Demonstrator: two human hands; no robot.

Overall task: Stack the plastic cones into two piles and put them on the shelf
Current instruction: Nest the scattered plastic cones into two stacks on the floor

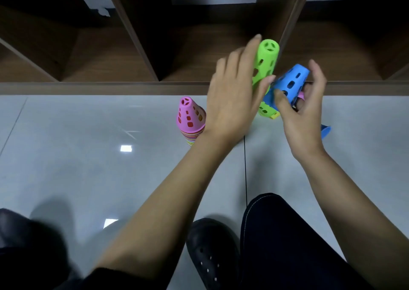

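A tall pile topped by a green cone (265,62) stands on the floor in front of the shelf (132,88). My left hand (234,99) grips it, with the fingers along its left side and the thumb across its front. My right hand (303,112) holds a tilted blue cone (290,82) just right of the green pile, thumb on its near side. A second pile topped by a pink cone (191,117) stands on the floor to the left, apart from both hands. Part of another blue cone (325,131) shows behind my right wrist.
The wooden shelf has open compartments split by slanted dividers (137,42) along the top of the view. Grey glossy floor tiles (88,157) lie in front. My black shoe (212,252) and dark trouser leg (287,245) are at the bottom.
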